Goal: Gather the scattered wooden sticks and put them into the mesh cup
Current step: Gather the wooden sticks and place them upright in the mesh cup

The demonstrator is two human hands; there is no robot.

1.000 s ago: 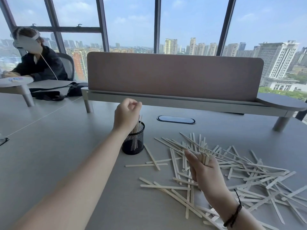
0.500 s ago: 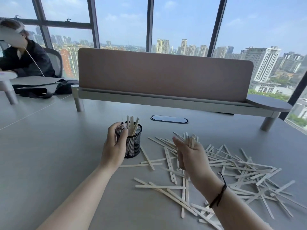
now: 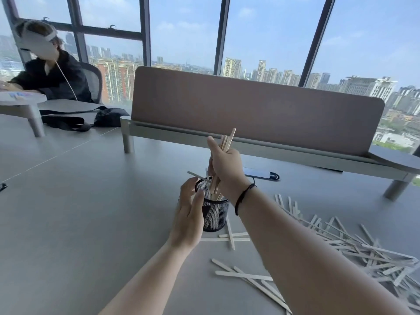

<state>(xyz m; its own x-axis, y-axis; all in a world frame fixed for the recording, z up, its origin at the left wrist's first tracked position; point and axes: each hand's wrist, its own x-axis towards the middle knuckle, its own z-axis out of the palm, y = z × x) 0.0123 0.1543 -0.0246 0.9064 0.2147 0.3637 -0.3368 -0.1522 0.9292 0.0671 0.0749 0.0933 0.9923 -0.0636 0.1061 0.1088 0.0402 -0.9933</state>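
Our right forearm hides part of the scattered pale wooden sticks (image 3: pixel 354 248) on the grey table (image 3: pixel 79 212) as our right hand (image 3: pixel 225 171), lifted since a moment ago, grips a bundle of flat wooden sticks (image 3: pixel 227 139) entering the black round mesh cup (image 3: pixel 216 212), our left hand (image 3: pixel 189 214) open against it, city windows (image 3: pixel 181 30) beyond.

A single head-worn wide-angle camera looks forward and slightly down across the grey table (image 3: pixel 95 212), close above the right hand (image 3: pixel 225 169) gripping a bundle of pale wooden sticks (image 3: pixel 227 139). Beyond that grip it faces the brown desk divider (image 3: pixel 256 110) and windows.
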